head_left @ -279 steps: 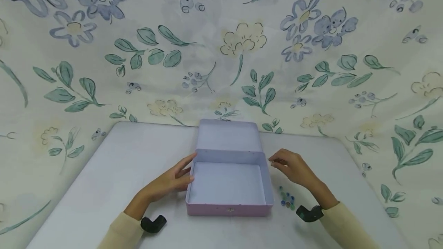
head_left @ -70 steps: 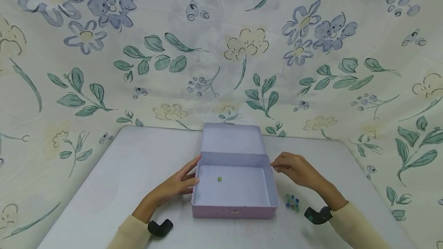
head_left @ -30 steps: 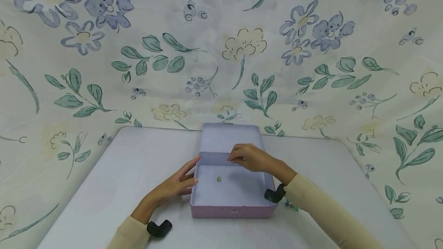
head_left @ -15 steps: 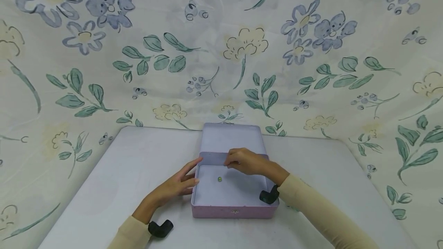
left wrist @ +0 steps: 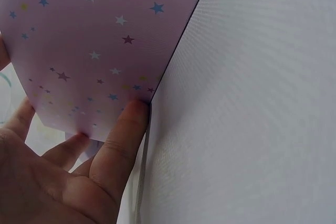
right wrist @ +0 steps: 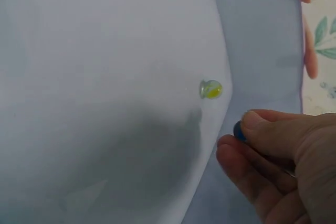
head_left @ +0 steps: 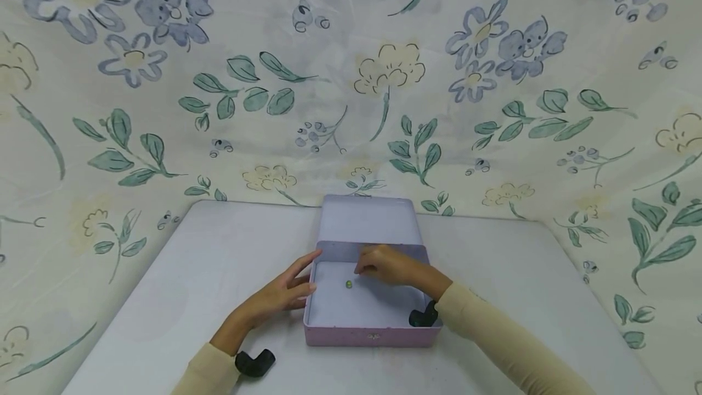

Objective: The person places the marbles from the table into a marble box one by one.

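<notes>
An open lilac tin box (head_left: 367, 335) sits on the white table (head_left: 219, 261), its lid (head_left: 367, 219) leaning back. One yellow-green marble (head_left: 348, 284) (right wrist: 211, 89) lies on the box floor. My right hand (head_left: 363, 269) (right wrist: 245, 129) is inside the box just right of that marble and pinches a small blue marble (right wrist: 238, 131) between thumb and fingers. My left hand (head_left: 298, 279) (left wrist: 105, 135) rests with straight fingers against the box's left outer wall (left wrist: 105, 40), which is printed with stars.
A floral cloth (head_left: 351, 78) hangs behind and around the table. The table's far edge runs just behind the lid. Bare tabletop (left wrist: 252, 103) spreads left of the box. A black wrist mount (head_left: 255, 361) sits near the front edge.
My right hand came from beside the box's right wall over its rim and sank toward the yellow-green marble. That marble was absent in the oldest frame. The left hand stayed put.
</notes>
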{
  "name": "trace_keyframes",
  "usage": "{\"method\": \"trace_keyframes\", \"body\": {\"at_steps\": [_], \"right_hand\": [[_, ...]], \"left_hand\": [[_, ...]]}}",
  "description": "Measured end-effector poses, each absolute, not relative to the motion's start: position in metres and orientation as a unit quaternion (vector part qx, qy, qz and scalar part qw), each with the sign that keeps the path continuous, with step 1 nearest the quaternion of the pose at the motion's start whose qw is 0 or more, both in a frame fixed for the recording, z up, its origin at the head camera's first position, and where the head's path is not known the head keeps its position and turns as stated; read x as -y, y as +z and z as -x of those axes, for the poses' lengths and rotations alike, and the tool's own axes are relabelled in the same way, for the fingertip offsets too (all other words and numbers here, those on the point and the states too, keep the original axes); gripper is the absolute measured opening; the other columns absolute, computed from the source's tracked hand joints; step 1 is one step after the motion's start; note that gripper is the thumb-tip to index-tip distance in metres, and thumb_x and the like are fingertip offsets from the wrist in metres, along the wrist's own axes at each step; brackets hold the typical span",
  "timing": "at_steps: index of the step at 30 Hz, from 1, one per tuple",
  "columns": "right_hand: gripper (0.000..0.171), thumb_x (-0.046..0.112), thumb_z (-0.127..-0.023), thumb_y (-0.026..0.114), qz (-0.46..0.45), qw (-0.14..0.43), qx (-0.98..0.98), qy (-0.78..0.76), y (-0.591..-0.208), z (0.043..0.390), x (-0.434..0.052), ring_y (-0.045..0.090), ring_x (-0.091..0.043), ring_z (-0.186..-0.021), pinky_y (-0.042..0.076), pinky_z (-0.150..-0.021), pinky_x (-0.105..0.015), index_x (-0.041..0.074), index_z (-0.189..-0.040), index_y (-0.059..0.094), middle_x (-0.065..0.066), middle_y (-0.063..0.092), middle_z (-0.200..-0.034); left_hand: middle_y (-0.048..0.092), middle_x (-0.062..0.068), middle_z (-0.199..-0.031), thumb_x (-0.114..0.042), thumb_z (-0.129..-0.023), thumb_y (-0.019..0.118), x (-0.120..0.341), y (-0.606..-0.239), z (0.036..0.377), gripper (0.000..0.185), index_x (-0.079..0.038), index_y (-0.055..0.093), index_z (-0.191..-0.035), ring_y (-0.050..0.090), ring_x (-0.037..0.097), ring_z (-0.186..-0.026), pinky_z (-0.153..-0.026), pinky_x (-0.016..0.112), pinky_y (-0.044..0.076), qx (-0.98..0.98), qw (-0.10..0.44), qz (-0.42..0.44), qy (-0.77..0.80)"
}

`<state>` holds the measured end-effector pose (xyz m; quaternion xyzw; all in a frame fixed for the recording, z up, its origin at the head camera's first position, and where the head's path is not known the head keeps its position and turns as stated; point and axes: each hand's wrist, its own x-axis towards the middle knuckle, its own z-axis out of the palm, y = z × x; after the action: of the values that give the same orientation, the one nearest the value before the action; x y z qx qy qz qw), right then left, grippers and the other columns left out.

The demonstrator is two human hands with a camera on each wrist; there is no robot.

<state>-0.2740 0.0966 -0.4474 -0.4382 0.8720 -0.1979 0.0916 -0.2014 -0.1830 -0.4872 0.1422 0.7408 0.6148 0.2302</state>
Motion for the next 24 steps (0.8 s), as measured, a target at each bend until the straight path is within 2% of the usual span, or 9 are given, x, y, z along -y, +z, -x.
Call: {"method": "trace_keyframes", "body": {"at_steps": [6,24], "right_hand": [[0.013,0.001,-0.089,0.071,0.451,0.084,-0.867,-0.194,-0.453,0.273,-0.097,0.068,-0.008,-0.085,0.054,-0.076,-0.011,0.004,-0.099,0.078,-0.004,0.074,-0.094],[0.009,0.006,-0.087,0.075,0.440,0.094,-0.874,-0.186,-0.468,0.273,-0.099,0.064,-0.003,-0.083,0.053,-0.073,-0.012,0.008,-0.095,0.079,-0.001,0.073,-0.092]], "left_hand": [[-0.006,0.005,-0.170,-0.026,-0.103,0.054,0.183,-0.487,0.203,0.069,-0.039,0.016,-0.159,0.011,0.050,-0.152,-0.109,0.062,0.042,-0.741,0.228,-0.150,0.613],[-0.006,0.004,-0.170,-0.027,-0.102,0.055,0.181,-0.487,0.200,0.069,-0.042,0.018,-0.158,0.010,0.050,-0.152,-0.109,0.062,0.042,-0.747,0.227,-0.138,0.610]]}}
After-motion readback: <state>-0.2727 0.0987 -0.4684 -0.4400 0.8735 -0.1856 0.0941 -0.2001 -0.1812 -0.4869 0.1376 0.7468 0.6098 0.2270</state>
